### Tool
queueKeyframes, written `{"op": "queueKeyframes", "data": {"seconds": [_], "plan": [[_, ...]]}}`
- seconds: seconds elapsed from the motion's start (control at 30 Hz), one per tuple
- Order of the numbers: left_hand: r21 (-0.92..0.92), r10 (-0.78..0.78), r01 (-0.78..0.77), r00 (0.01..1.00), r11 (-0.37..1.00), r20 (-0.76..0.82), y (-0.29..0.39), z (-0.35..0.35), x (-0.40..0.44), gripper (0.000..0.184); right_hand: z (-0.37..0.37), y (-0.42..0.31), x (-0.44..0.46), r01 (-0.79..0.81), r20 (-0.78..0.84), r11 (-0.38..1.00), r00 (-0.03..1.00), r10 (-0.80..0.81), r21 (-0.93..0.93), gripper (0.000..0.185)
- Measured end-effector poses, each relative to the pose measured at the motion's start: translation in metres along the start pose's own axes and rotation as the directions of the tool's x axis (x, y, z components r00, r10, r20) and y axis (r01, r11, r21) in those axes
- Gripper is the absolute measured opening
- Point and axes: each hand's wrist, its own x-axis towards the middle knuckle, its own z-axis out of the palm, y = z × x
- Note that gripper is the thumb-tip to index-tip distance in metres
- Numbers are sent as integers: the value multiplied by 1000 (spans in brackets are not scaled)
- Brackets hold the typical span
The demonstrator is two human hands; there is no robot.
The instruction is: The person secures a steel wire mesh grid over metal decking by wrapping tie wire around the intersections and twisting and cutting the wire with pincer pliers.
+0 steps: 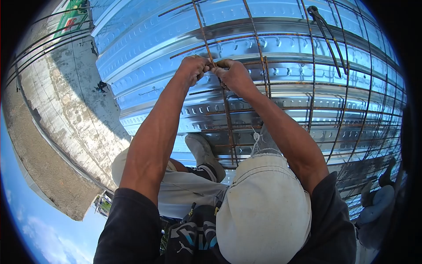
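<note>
Both my hands meet at a rusty rebar rod (227, 110) that runs away from me over the shiny corrugated metal decking (145, 70). My left hand (194, 69) is closed, its fingertips pressed together at the rod's left side. Just right of it, my right hand (234, 77) is closed too, thumb and fingers pinched at the same rod. Whatever lies between the fingertips is too small to make out. Long-handled pincers (327, 39) rest on the rebar grid (313, 83) at the upper right, apart from both hands.
My boot (204, 154) stands on the decking below my hands. A rough concrete surface (72, 105) lies beyond the decking's left edge, with thin bars across its top. Another person (376, 207) is partly visible at the lower right. A black item (101, 86) sits near the left edge.
</note>
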Motion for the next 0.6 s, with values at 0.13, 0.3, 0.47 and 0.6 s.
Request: {"op": "queueKeyframes", "data": {"seconds": [0.13, 0.3, 0.47, 0.6], "plan": [[-101, -9, 9, 1000, 995, 1, -4, 0, 4, 13, 10, 2, -8, 58, -129, 981, 988, -82, -184, 38], [-406, -50, 93, 992, 909, 114, -15, -9, 15, 8, 7, -9, -7, -5, -112, 966, 993, -25, -257, 39], [-615, 155, -123, 988, 779, -1, -39, 5, 11, 20, 3, -2, 1, -1, -72, 991, 997, -8, -133, 46], [-530, 342, -362, 929, 767, -140, -61, 19, -4, 24, -4, 8, -17, 12, -127, 996, 992, -23, -92, 49]]}}
